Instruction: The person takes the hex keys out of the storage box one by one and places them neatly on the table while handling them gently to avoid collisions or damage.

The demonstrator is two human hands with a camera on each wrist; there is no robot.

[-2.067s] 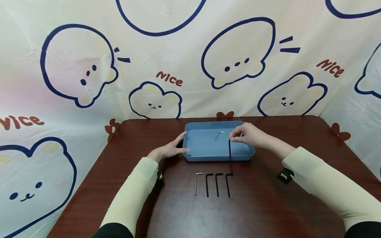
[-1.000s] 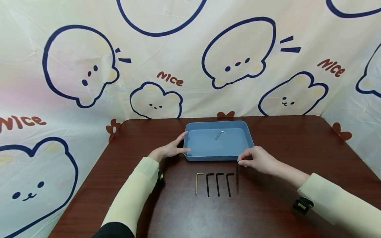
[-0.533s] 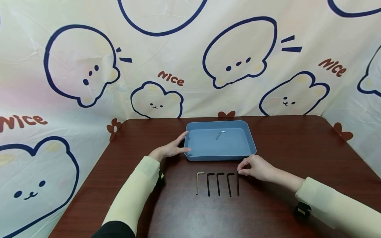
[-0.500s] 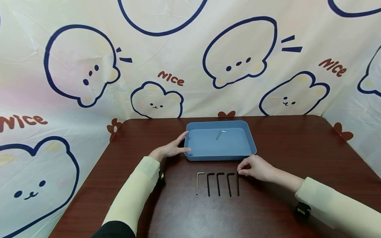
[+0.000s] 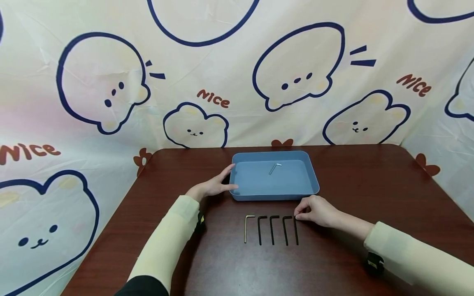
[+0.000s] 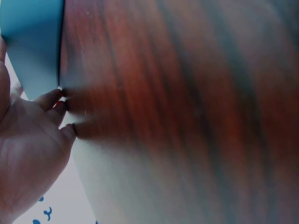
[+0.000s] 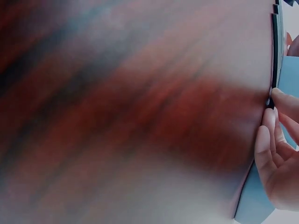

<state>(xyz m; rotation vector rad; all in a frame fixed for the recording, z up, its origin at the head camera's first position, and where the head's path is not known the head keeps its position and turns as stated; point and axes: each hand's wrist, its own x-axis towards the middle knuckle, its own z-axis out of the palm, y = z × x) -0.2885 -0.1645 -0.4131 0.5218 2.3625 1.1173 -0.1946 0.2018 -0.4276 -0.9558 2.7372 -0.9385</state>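
Observation:
My right hand (image 5: 319, 210) pinches the short-arm end of a black hex key (image 5: 296, 234) between thumb and fingers. The long arm of that hex key points toward me on the table, at the right end of a row. Left of it lie three more black hex keys (image 5: 285, 234) and a brass-coloured hex key (image 5: 245, 232), all apart and roughly parallel. My left hand (image 5: 212, 186) rests with spread fingers against the left side of a blue tray (image 5: 255, 179). Inside the tray is a small silver hex key (image 5: 273, 168).
The dark wooden table (image 5: 237, 271) spreads around the tray and the row. A patterned cloth (image 5: 237, 74) hangs behind the table and along its sides. In the left wrist view the tray's wall (image 6: 35, 51) stands beside the left fingers.
My right hand has carried the black hex key out of the tray to the right end of the row and lowered it there. The left hand has stayed at the tray.

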